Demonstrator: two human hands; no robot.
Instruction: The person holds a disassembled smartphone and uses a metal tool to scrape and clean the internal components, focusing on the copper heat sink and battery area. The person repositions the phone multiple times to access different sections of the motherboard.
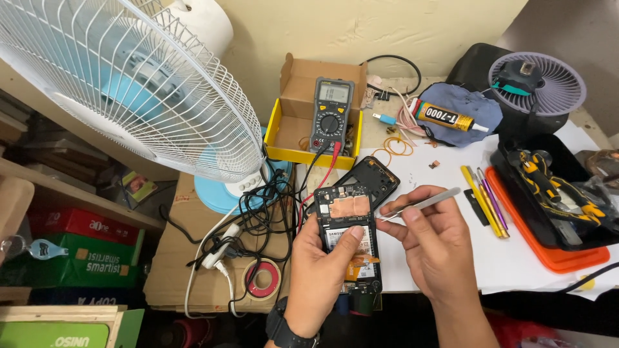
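Head view looks down on a cluttered tabletop [445, 258] where a person works on an opened phone [349, 240], its back removed and the board and battery bared. The left hand [320, 270] cradles the phone from below, grip closed around its lower half with the thumb laid across the battery, holding it just above the tabletop's near edge. The right hand [431, 241] pinches a pair of metal tweezers [419, 205], grip narrow, the tips pointing toward the upper right edge of the phone beside a copper-coloured patch; whether the tips touch it I cannot tell. Just behind lies the phone's black back cover [373, 179]. Further back a multimeter [331, 115] leans in a yellow box [288, 132], its leads trailing forward, and a tube of glue [446, 116] rests on a blue cloth [474, 106]. A white fan [122, 84] stands at the left. By my reckoning this is the fine picking stage inside the phone, and the next move calls for a steady left hand and a light, exact nip with the tweezers.
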